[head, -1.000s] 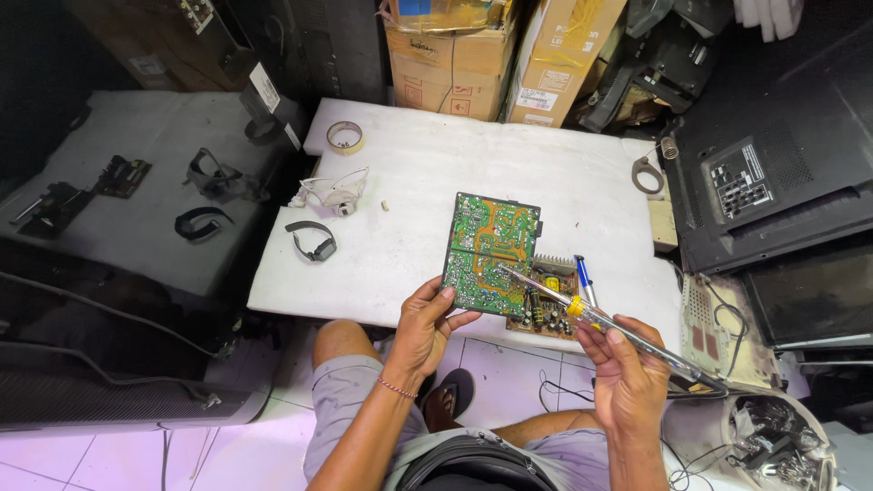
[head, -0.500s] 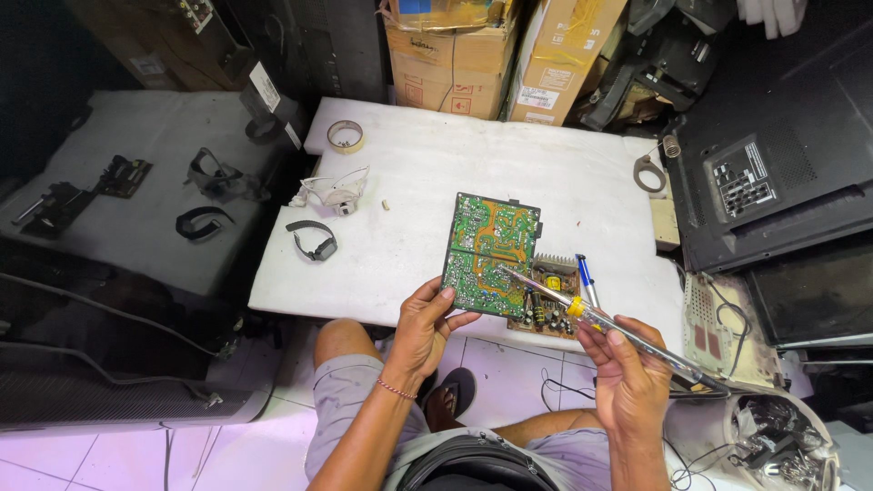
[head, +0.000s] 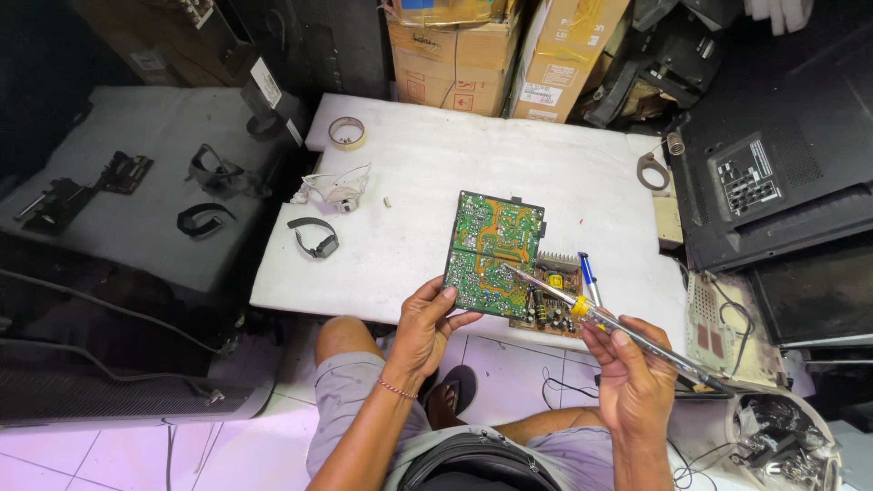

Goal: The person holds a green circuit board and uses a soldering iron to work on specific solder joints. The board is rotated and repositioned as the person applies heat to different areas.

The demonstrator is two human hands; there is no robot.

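Two hands work at the tabletop's (head: pixel 409 164) near edge, nothing having shifted over the last second: the left hand (head: pixel 424 329) grips the green circuit board (head: pixel 489 250) while the right hand (head: pixel 632 377) keeps the soldering iron (head: pixel 627 332) tip on it.

On the white table (head: pixel 436 164): a tape roll (head: pixel 346 133) at the far left corner, a black strap (head: pixel 314 236) near the left edge, a blue pen (head: pixel 587 275) toward the near right, with cardboard boxes (head: pixel 509 55) stacked behind.
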